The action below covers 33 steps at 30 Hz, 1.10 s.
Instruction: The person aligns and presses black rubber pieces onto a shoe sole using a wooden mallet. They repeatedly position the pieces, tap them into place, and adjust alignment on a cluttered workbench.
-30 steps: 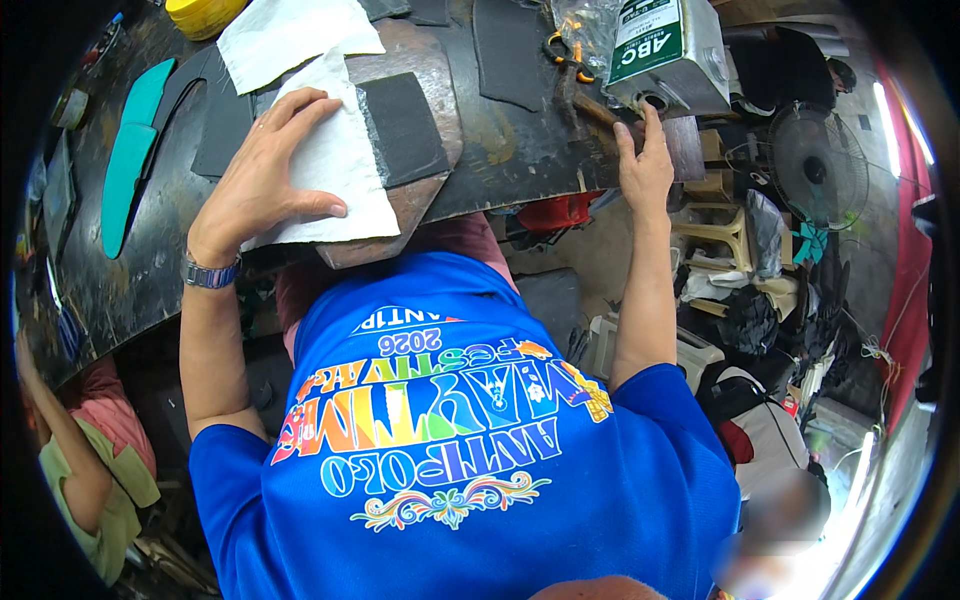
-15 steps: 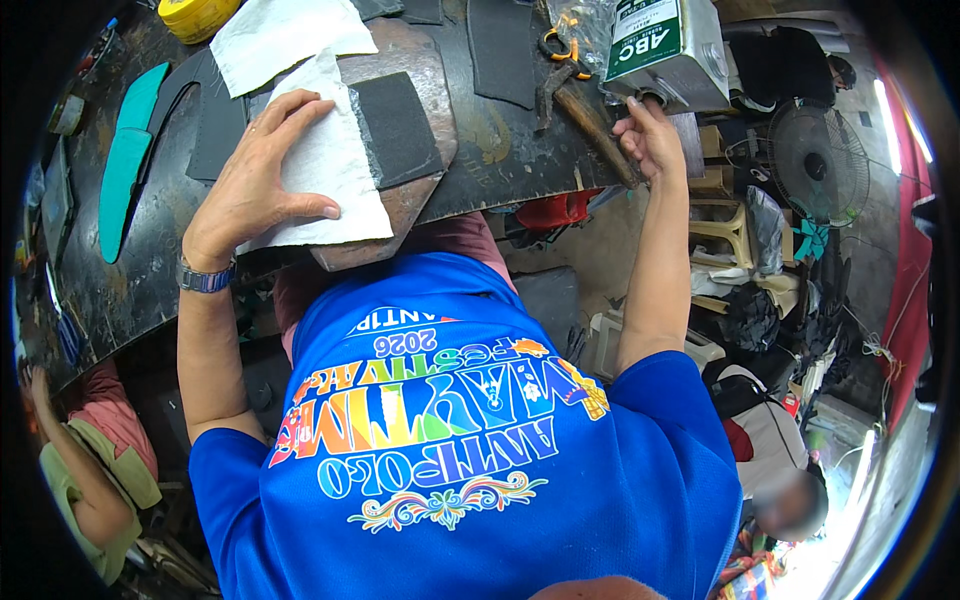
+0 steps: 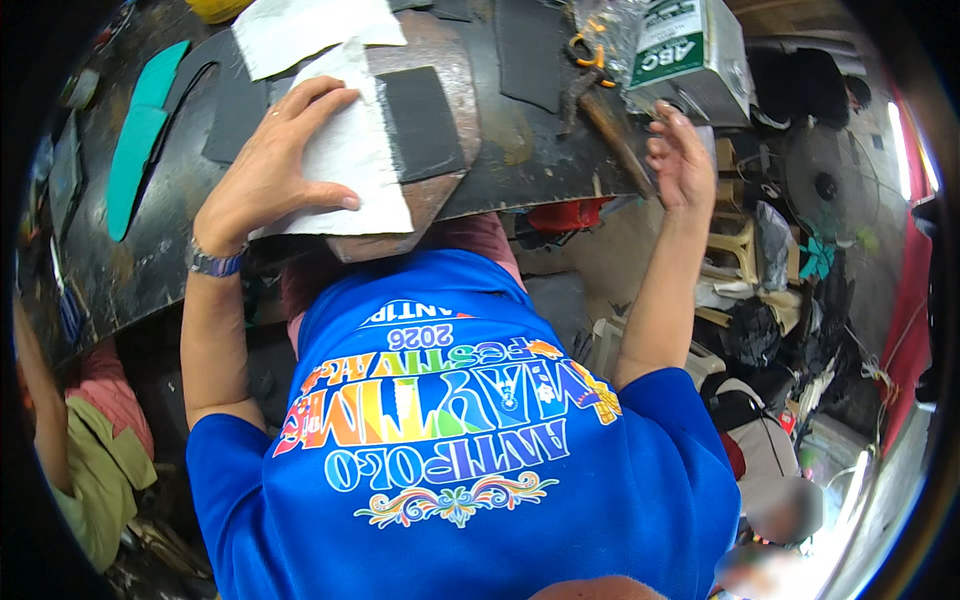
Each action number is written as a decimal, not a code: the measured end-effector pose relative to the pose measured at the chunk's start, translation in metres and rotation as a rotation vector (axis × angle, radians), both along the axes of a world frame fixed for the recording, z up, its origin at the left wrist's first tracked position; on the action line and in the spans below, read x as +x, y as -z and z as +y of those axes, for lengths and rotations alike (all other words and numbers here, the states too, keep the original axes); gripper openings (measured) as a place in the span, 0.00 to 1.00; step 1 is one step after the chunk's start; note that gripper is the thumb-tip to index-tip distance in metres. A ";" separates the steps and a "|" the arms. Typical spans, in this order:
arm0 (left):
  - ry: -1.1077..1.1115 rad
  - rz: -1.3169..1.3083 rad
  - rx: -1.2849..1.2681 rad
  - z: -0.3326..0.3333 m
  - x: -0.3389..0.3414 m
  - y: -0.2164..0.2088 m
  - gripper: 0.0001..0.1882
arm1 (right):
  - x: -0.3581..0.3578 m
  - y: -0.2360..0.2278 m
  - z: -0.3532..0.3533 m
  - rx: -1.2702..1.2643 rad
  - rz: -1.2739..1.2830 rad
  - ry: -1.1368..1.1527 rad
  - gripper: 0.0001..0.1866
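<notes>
My left hand lies with its fingers spread on a piece of white cloth, holding nothing between them. Under the cloth is a brown board, and a dark grey foam-like square rests on it beside the cloth's right edge. At the right, my right hand is raised with curled fingers by the mouth of a metal can that has a green and white label. The thumb and index finger come together there; what they hold, if anything, cannot be made out.
A hammer and orange-handled scissors lie left of the can. Dark sheet pieces and a teal cut piece are on the black table. A fan stands right; another person's arm shows far left.
The whole view has shifted, moving the table things slightly right and up. My right hand has drawn a little away from the can's mouth. My left hand stays on the cloth.
</notes>
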<state>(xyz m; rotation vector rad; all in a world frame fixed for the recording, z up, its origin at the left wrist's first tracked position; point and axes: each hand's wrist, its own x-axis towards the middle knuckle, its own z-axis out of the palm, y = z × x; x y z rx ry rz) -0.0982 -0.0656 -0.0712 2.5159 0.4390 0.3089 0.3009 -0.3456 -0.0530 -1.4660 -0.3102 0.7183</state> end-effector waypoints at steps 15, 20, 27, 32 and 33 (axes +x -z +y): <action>-0.009 0.044 0.168 0.004 0.009 -0.004 0.61 | -0.166 0.033 0.147 -0.152 -1.433 -0.644 0.24; -0.008 0.076 0.219 0.006 0.013 -0.004 0.62 | -0.177 0.031 0.143 -0.270 -1.849 -0.533 0.28; 0.011 0.085 0.257 0.008 0.018 -0.010 0.63 | -0.160 0.036 0.159 -0.275 -1.819 -0.656 0.26; 0.012 0.118 0.298 0.008 0.018 -0.012 0.62 | -0.129 0.049 0.167 -0.153 -1.511 -0.902 0.22; 0.014 0.101 0.300 0.008 0.019 -0.011 0.62 | -0.124 0.050 0.166 -0.077 -1.468 -0.946 0.21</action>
